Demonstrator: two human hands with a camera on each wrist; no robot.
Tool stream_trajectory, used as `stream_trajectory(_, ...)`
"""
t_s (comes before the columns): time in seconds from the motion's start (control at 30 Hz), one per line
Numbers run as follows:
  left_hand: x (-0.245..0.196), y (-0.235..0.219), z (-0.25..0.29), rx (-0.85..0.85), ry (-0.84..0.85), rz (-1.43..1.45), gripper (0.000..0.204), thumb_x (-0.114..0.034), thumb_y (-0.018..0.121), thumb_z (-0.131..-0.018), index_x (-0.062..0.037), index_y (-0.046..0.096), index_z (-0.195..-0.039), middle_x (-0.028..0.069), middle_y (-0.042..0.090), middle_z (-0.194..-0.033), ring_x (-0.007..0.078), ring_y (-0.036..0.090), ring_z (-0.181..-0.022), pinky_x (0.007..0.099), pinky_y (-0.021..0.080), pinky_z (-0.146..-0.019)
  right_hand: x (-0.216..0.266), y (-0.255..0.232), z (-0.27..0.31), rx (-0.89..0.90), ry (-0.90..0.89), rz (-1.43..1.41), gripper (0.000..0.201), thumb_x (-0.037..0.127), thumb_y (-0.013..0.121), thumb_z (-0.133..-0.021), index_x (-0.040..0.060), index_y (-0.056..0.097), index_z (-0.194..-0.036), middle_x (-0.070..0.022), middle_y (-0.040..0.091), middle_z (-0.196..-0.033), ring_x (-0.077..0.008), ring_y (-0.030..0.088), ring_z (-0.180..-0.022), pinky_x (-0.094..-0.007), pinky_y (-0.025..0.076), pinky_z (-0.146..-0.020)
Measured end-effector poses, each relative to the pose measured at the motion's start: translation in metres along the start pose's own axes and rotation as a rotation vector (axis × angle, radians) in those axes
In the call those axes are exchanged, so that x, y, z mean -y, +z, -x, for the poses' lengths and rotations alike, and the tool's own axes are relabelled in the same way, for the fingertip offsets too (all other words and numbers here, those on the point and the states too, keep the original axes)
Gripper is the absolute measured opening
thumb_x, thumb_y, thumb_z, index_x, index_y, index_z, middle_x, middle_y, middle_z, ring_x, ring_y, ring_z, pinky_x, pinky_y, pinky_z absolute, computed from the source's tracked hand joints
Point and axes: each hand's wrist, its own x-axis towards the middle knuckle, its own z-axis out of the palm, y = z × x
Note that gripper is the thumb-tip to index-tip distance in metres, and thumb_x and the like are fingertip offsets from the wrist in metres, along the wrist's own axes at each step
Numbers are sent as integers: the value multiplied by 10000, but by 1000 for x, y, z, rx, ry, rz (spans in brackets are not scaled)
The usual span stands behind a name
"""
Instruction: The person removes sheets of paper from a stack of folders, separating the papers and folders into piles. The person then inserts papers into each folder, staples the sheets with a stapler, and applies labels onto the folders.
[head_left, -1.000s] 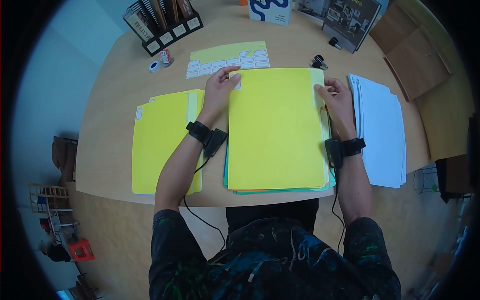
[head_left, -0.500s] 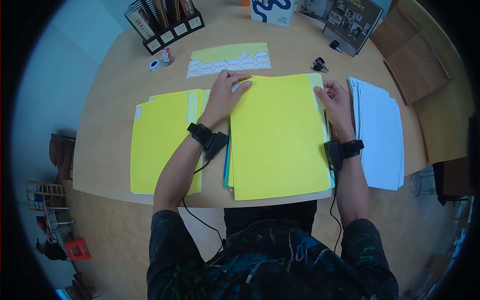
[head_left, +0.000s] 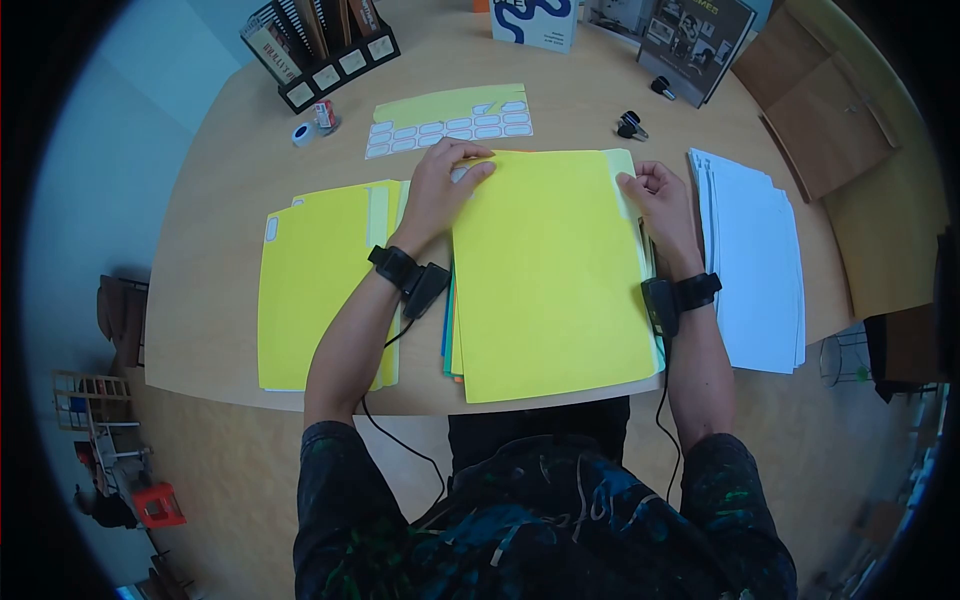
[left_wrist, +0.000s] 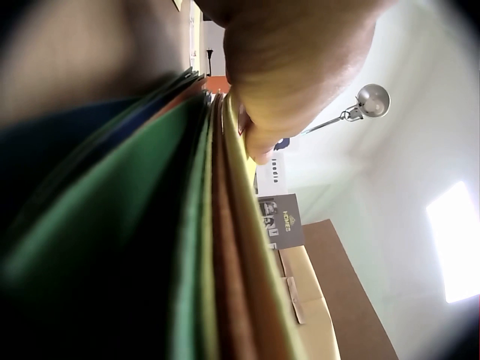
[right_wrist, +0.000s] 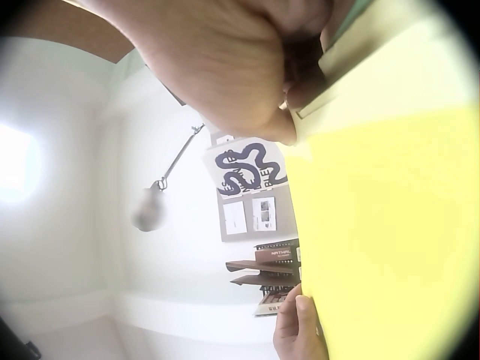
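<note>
A red stool (head_left: 160, 504) stands on tan floor (head_left: 235, 480) near a pale wall (head_left: 110, 180).

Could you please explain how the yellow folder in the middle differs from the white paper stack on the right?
The yellow folder is bright yellow with a pale strip at its upper right, while the white paper stack looks plain. The yellow folder is held near its upper corners; the white paper stack lies untouched. The white paper stack shows staggered edges, the yellow folder one broad front. Both look roughly rectangular.
</note>
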Motion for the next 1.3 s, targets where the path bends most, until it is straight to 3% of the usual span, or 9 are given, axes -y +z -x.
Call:
stream_trajectory(0.3,6,3,1,-4,-75,195,199,-181,669,-947,-3,661,-1036,66,662,-1005,187,613,-1007,304,464,-902,15,0,7,18,116,-111,198,131,695,-917,3,636,-1056,-34,712,-842,-75,636,-702,-222,478,-665)
stream_trajectory(0.37,6,6,2,5,-181,351,206,-192,661,-958,-4,652,-1042,63,665,-1031,174,614,-1019,291,473,-890,17,-1,10,23,143,-158,201,130,690,-920,3,639,-1067,-39,721,-862,-79,650,-715,-220,487,-674)
stream_trajectory(0.47,6,6,3,17,-218,335,239,-207,657,-964,6,666,-1072,82,675,-1053,187,623,-1028,290,484,-889,16,-3,9,94,142,-197,213,126,684,-923,-2,640,-1088,-40,726,-877,-90,673,-745,-223,504,-697)
stream_trajectory(0.5,6,5,2,18,-218,334,239,-207,657,-964,6,666,-1072,82,675,-1053,187,623,-1028,290,484,-889,13,-4,7,99,118,-186,218,124,682,-924,-7,639,-1093,-46,726,-886,-95,677,-751,-228,511,-705)
stream_trajectory(0.57,7,5,2,49,-52,190,269,-222,661,-962,3,697,-1106,101,680,-1056,206,628,-1028,305,491,-892,13,-4,7,105,96,-174,223,121,681,-925,-12,638,-1099,-51,726,-894,-100,680,-757,-234,517,-713)
stream_trajectory(0.97,3,2,2,-27,3,143,233,-193,710,-924,-23,747,-1077,88,691,-1035,201,639,-993,303,498,-870,16,-2,12,101,136,-157,223,108,689,-919,-18,634,-1095,-61,723,-915,-103,680,-757,-246,527,-694)
stream_trajectory(1.3,-3,0,2,39,-26,147,171,-150,703,-918,-12,740,-1012,74,692,-1000,179,642,-939,300,503,-852,13,-1,11,91,156,-150,210,106,703,-900,-3,647,-1070,-39,715,-861,-97,673,-740,-234,511,-691)
